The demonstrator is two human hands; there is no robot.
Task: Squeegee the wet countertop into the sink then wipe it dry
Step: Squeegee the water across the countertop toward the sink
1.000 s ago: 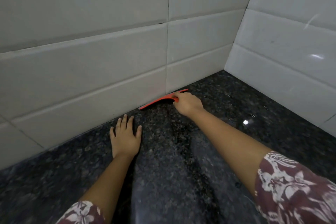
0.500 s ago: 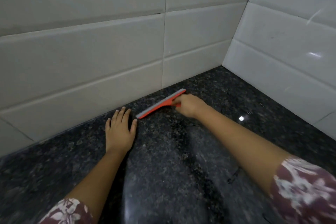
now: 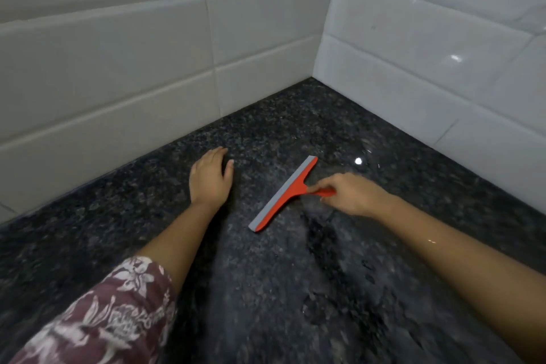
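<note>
Squeegee (image 3: 285, 193): one. Red plastic body with a grey rubber blade (image 3: 280, 192). It sits on the countertop, about mid-view and well out from both walls. The blade runs diagonally, with its far end toward the corner and its near end toward the person. Whether the blade edge presses on the stone or sits just above it cannot be told.

Handle (image 3: 323, 193): one, red and short, pointing right. The right hand (image 3: 354, 193) grasps it with the fingers curled round it.

Left hand (image 3: 210, 179): one, holding nothing. It lies palm down on the stone with the fingers straight and pointing toward the back wall. It is near the blade on its left and apart from it.

Countertop (image 3: 266, 289): one, dark speckled granite with a glossy surface. Wet streaks and patches (image 3: 322, 245) show in front of the right forearm, and a bright light spot (image 3: 358, 161) is reflected beyond the blade.

Tiled walls: two. The back wall (image 3: 118, 68) and the right wall (image 3: 428, 53) are both of large pale rectangular tiles and meet in a corner at the counter's far end.

Sleeve (image 3: 112, 313): one in view, maroon with a white floral print, on the left arm.
</note>
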